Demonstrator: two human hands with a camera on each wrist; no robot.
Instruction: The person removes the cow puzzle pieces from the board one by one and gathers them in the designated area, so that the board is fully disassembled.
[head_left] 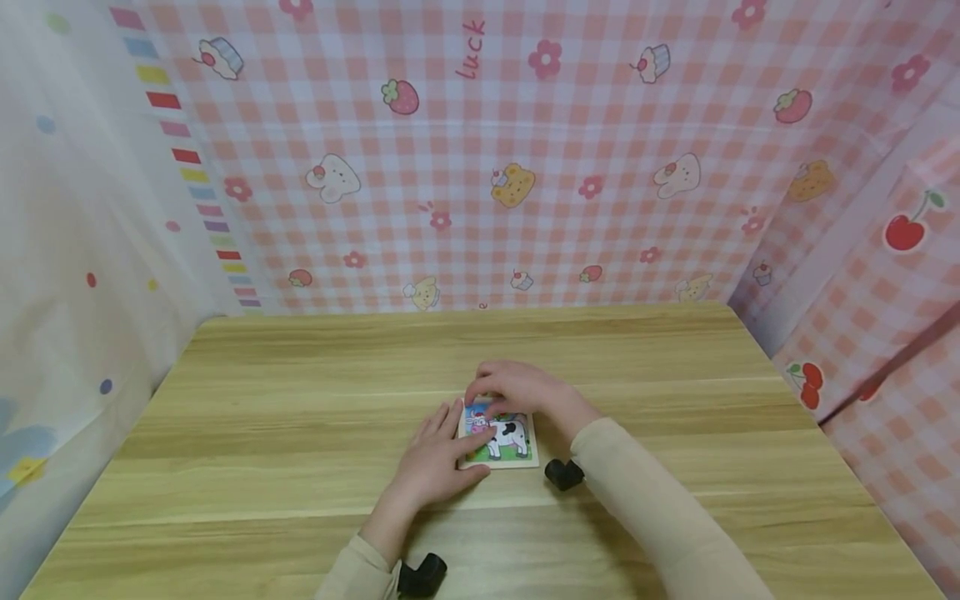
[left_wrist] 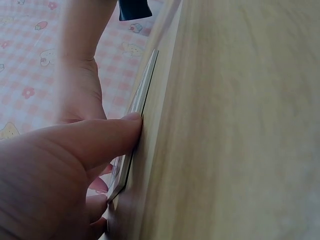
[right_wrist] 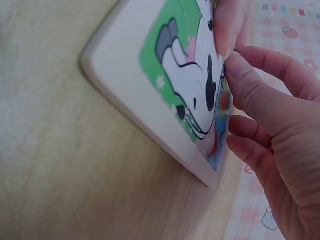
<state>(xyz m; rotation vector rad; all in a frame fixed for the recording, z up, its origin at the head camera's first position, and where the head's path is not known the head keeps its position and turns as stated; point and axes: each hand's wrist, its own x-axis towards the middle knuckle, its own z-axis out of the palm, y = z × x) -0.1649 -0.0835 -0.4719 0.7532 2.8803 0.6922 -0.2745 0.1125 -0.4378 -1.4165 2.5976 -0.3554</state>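
A small square cow puzzle [head_left: 512, 437] lies flat on the table, its cow picture framed by a pale wooden border. My left hand [head_left: 435, 458] rests along its left side, fingers mostly straight. One finger reaches over the cow, and the thumb [left_wrist: 112, 137] touches the near edge. From the far side my right hand [head_left: 521, 390] bends over the puzzle's upper left. In the right wrist view its thumb [right_wrist: 239, 67] is at the picture and other fingertips [right_wrist: 237, 142] meet the far edge. Whether these fingers pinch a piece is hidden.
The wood-grain table [head_left: 300, 400] stretches around the puzzle. A pink checked cloth [head_left: 480, 150] hangs behind it, with a white dotted cloth [head_left: 82, 250] on the left. Black devices [head_left: 422, 575] sit at both wrists.
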